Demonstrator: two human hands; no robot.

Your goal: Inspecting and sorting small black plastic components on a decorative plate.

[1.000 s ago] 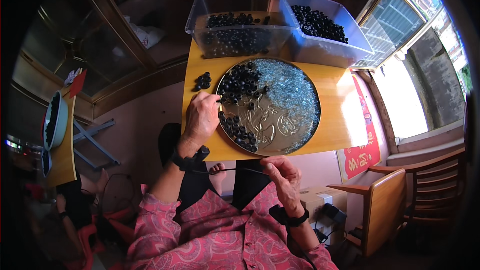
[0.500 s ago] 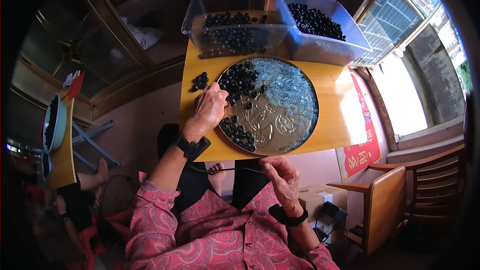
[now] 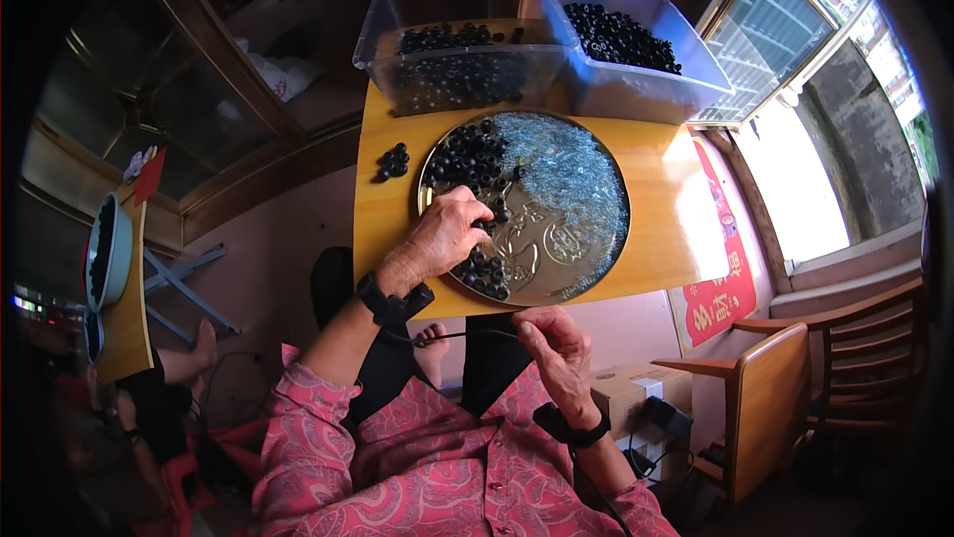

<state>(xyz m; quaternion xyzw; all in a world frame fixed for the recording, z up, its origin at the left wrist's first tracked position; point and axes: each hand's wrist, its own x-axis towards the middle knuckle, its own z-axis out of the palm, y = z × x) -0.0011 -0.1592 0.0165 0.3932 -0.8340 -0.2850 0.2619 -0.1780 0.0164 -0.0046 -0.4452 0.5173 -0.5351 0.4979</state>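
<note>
A round metal tray [image 3: 556,249] lies on a small wooden table [image 3: 676,239]. Black beads [image 3: 467,154] cover the tray's left part and pale blue bits [image 3: 571,174] its upper right. My left hand [image 3: 447,234] rests on the tray's lower left with its fingers bent down onto the beads; whether they pinch one is hidden. My right hand [image 3: 552,343] is below the table's near edge, with finger and thumb closed on a thin black cord [image 3: 447,336] that runs left toward my left wrist. A small heap of beads [image 3: 391,161] sits on the table left of the tray.
Two clear plastic bins stand at the table's far edge, the left bin [image 3: 452,70] and the right bin [image 3: 636,80], both holding black beads. A wooden chair [image 3: 775,408] and a cardboard box [image 3: 626,388] are at the right. A side table with a blue bowl [image 3: 107,249] and another person's foot [image 3: 204,343] are at the left.
My left hand has moved to the right, from the tray's left rim farther in among the beads. My right hand has stayed with the cord.
</note>
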